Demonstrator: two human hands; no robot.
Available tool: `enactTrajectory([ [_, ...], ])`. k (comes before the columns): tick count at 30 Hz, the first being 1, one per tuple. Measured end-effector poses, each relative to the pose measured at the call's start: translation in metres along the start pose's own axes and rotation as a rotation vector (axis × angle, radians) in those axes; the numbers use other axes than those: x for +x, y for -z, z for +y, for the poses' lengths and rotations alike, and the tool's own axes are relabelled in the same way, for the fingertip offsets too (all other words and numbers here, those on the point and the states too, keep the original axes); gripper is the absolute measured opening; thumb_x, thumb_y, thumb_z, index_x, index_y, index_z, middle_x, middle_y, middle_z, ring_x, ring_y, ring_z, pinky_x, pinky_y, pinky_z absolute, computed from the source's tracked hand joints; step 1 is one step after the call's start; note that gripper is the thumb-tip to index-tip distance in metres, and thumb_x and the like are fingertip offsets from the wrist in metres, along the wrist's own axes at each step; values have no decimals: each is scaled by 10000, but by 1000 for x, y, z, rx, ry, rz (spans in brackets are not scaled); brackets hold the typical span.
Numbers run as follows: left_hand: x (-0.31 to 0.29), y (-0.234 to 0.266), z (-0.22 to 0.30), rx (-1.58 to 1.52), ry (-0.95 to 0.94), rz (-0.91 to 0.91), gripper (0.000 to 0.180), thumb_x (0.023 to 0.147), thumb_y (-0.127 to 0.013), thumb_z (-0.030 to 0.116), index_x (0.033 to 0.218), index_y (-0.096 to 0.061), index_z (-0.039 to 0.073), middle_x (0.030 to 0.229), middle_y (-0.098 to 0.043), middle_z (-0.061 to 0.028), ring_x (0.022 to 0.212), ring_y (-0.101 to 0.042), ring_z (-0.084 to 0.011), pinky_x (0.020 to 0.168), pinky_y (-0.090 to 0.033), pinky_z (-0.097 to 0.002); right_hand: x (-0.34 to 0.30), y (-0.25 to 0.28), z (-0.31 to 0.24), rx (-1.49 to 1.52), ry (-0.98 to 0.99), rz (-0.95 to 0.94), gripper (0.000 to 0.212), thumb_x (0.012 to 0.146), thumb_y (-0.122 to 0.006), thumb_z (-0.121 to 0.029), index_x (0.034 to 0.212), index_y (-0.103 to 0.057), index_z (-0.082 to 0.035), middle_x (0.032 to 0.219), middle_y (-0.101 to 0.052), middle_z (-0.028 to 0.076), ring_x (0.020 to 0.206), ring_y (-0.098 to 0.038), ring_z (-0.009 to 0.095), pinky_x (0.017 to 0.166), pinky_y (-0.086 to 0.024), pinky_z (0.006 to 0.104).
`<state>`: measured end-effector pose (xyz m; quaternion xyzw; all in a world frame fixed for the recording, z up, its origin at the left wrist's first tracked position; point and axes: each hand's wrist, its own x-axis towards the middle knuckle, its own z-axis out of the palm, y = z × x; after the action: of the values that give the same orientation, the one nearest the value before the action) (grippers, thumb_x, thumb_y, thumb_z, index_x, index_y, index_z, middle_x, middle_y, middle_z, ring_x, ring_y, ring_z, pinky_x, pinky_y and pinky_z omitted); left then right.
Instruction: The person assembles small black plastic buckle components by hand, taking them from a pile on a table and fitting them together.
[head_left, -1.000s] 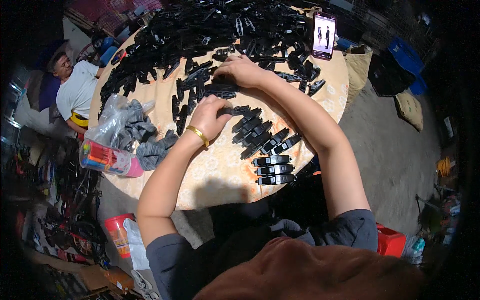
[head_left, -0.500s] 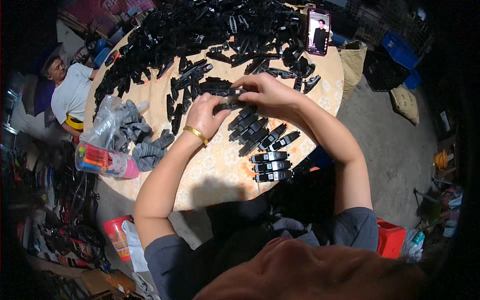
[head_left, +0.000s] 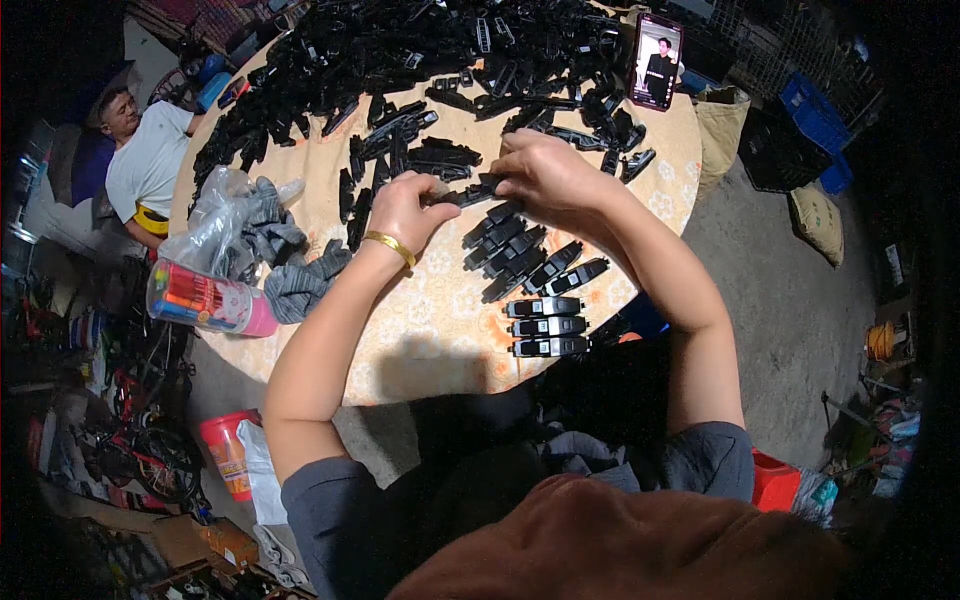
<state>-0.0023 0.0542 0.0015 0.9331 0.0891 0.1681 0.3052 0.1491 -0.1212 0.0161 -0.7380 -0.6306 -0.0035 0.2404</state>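
My left hand [head_left: 408, 215] and my right hand [head_left: 552, 175] meet over the middle of the round table, both with fingers closed. Between them is a long black plastic part [head_left: 472, 193], pinched at each end; its finer shape is too small to make out. Just below my right hand lie several similar black parts [head_left: 508, 252] in slanted rows. Closer to me, three black parts with shiny grey faces [head_left: 548, 328] lie side by side near the table edge. Loose black parts [head_left: 440, 156] lie scattered just beyond my hands.
A large heap of black parts [head_left: 400, 60] covers the far side of the patterned tablecloth [head_left: 430, 330]. At left are grey gloves [head_left: 300, 288], a plastic bag [head_left: 215, 215] and a tub of pens [head_left: 205, 300]. A phone [head_left: 655, 65] stands far right. Another person [head_left: 150, 160] sits left.
My right hand has shifted slightly right and its fingers have curled further down over the part's end. The part sits lower and flatter between my hands. The whole view has shifted a little.
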Motion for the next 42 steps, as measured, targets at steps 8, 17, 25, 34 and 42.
enactTrajectory([
  [8,7,-1,-3,-86,-22,-30,209,609,-779,103,751,-657,12,731,-581,-101,670,-594,-234,603,-464,-312,8,-4,9,67,171,-7,268,721,-707,-155,950,-667,-20,817,-562,119,848,-554,294,729,-450,378],
  [17,5,-4,1,-140,-47,-93,218,625,-792,96,767,-655,1,725,-572,-70,646,-567,-162,590,-456,-281,11,-18,9,183,210,-12,239,721,-721,-152,894,-662,2,801,-584,122,787,-571,285,695,-451,370],
  [25,7,-10,-1,-43,-144,133,241,712,-744,167,881,-633,36,909,-560,-109,814,-552,-259,706,-467,-333,41,-12,13,233,55,194,193,831,-619,-192,932,-674,-37,859,-656,124,792,-626,294,699,-487,378],
  [34,8,-14,-2,288,-290,257,336,689,-688,52,1004,-576,21,980,-546,-144,937,-487,-335,841,-414,-392,121,-43,30,-173,-12,-20,328,803,-615,-151,1129,-615,-125,1068,-618,103,1008,-552,310,848,-460,397],
  [42,6,-9,-12,293,-298,230,331,681,-694,52,998,-597,58,970,-538,-104,950,-505,-302,804,-437,-390,105,-29,35,-95,-12,31,241,763,-641,-143,993,-659,-75,919,-638,148,886,-602,332,798,-476,410],
])
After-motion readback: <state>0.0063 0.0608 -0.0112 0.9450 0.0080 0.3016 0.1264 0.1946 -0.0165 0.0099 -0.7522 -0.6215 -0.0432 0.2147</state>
